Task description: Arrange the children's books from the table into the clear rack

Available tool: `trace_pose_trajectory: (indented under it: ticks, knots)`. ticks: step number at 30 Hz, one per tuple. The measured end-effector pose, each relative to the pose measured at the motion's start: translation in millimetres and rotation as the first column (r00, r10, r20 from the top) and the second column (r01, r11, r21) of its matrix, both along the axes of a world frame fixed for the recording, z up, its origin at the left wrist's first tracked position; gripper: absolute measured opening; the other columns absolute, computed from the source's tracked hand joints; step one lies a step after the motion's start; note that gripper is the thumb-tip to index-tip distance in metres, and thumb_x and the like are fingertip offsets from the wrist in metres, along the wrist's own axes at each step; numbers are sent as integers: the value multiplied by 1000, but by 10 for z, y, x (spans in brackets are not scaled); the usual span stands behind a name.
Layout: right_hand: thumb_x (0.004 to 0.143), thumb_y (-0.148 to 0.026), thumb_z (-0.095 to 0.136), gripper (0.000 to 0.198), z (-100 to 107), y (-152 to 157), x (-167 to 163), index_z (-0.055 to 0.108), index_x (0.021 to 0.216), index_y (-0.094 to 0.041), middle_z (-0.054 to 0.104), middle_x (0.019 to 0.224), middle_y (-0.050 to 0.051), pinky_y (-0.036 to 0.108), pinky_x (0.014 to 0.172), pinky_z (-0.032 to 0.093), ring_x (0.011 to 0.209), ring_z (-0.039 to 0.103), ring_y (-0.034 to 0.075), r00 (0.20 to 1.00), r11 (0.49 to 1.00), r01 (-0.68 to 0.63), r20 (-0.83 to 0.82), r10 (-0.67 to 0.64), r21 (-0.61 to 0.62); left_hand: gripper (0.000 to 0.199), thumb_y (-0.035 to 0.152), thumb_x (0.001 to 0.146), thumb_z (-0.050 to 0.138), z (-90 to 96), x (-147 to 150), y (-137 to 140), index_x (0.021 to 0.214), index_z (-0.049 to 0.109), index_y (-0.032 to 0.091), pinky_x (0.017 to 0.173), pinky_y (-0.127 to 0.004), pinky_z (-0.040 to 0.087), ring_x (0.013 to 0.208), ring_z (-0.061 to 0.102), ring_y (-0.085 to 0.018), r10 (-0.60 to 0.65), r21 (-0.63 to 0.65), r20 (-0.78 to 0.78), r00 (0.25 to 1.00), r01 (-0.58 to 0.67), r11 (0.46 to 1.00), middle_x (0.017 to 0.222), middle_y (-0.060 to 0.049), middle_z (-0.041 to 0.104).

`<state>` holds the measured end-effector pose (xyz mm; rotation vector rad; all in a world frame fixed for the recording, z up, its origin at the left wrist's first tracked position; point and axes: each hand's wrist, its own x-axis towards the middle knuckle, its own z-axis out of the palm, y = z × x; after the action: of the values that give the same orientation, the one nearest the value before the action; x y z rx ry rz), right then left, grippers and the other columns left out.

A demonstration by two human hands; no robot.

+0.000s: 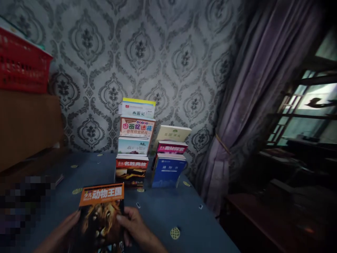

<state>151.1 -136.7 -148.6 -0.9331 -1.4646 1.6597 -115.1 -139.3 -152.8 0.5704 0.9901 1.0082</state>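
Observation:
An orange-topped book with a lion on its cover [101, 214] is held up low in the view, its front facing me. My left hand [68, 225] grips its left edge, partly hidden behind it. At the right edge, my right hand [133, 225] has the thumb on the cover and the fingers behind. Beyond it, a tiered row of upright books ends at the front with a red-topped book [131, 172]. To its right stands a second row, with a blue book [168, 172] foremost and a cream book [172, 133] at the back.
The books stand on a blue-grey patterned table [168, 214] against a papered wall. On the left, a red plastic basket [23, 66] rests on a brown cardboard box [28, 123]. A tied purple curtain [226, 130] hangs on the right, near a window.

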Motion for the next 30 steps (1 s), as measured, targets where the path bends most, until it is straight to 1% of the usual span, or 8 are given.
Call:
trace_pose_trajectory:
  ticks: [3,6,12,16,18,21,24,30]
  knots:
    - [62,-80,66,66,-12,13,114,56,81,-17,52,50,-8,15,30,30,30,42,5,999,999,31,-12,-31,28,60,54,49,88,-118,75,27,99,77,23,115,-46,36,138,43,-37,-43,65,-45,998,45,997,121,-8,71]
    - [63,-78,66,64,-3,42,216,55,77,-17,52,52,-7,15,29,30,30,41,4,996,995,85,-21,-84,61,58,58,51,86,-102,182,-27,100,77,28,115,-48,37,133,49,-37,-144,140,-117,983,160,977,122,-3,71]
    - [63,-78,66,64,72,116,439,56,76,-17,49,53,-8,16,30,29,30,39,3,976,964,219,-34,-216,151,56,59,59,81,299,426,-139,108,76,30,115,-51,33,132,50,-37,-267,280,-364,892,378,882,123,-2,71]
    - [67,-77,64,60,176,117,608,56,73,-17,47,51,-8,18,34,30,34,41,5,958,935,279,-3,-285,218,55,60,67,75,476,602,-85,113,74,30,113,-52,34,126,55,-37,-346,398,-437,830,523,754,125,-2,70]
    - [69,-74,64,58,266,103,691,58,73,-17,47,51,-7,19,37,32,36,42,6,953,922,292,8,-304,255,54,60,71,72,482,663,-29,116,72,29,113,-51,35,124,56,-35,-328,434,-463,824,533,726,124,-2,70]
    - [74,-69,65,52,437,83,809,61,75,-17,50,53,-6,21,43,37,41,46,9,949,906,299,11,-316,300,53,57,77,68,468,730,61,120,71,25,114,-47,34,127,54,-34,-215,462,-532,819,493,737,126,-4,69]
    - [74,-65,67,48,578,78,908,63,74,-18,54,58,-4,24,49,42,48,50,11,945,887,309,-2,-328,343,50,54,82,64,493,816,125,121,70,23,115,-46,32,130,50,-34,-123,500,-593,796,483,719,129,-5,67]
    - [84,-55,62,39,593,21,952,72,95,-18,64,77,0,23,56,43,62,52,13,948,856,258,51,-313,449,49,53,83,64,583,1088,140,121,67,22,116,-43,30,132,48,-32,-3,572,-540,841,370,732,131,-5,65]
